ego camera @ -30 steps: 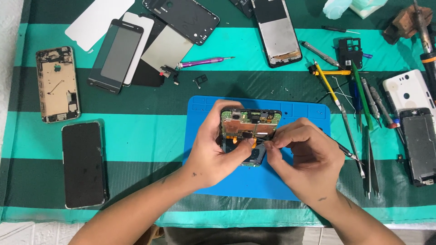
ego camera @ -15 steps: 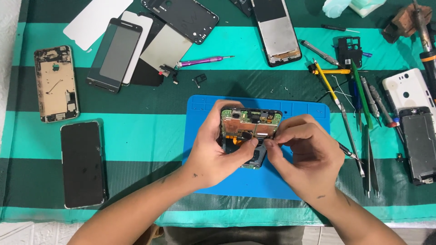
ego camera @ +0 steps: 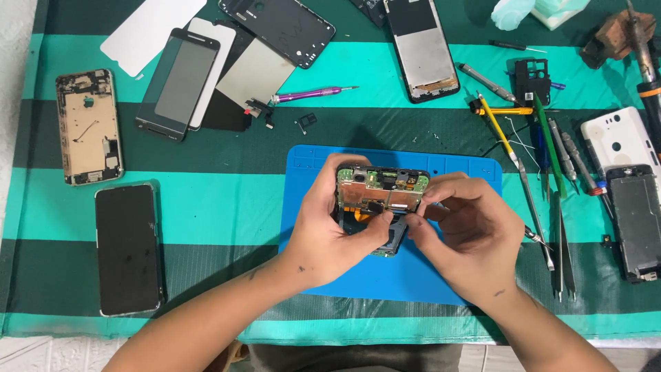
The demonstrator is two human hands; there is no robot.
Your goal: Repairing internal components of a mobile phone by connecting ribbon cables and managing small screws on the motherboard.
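Opened phone (ego camera: 382, 196) held over a work mat (ego camera: 475, 275) at the table's (ego camera: 227, 200) middle, left hand (ego camera: 330, 238) and right hand (ego camera: 468, 241) on either side. Left of the mat, two handsets (ego camera: 127, 248) side by side; behind, a screwdriver (ego camera: 313, 93) among loose panels; right, tweezers (ego camera: 558, 241) and further tools.

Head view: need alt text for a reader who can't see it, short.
Two bare hands hold an opened phone with its circuit board exposed above a blue work mat; the left hand grips its side while the right hand works at the board with its fingers. Around them, a green striped cloth carries other dismantled phones, screens and screwdrivers.
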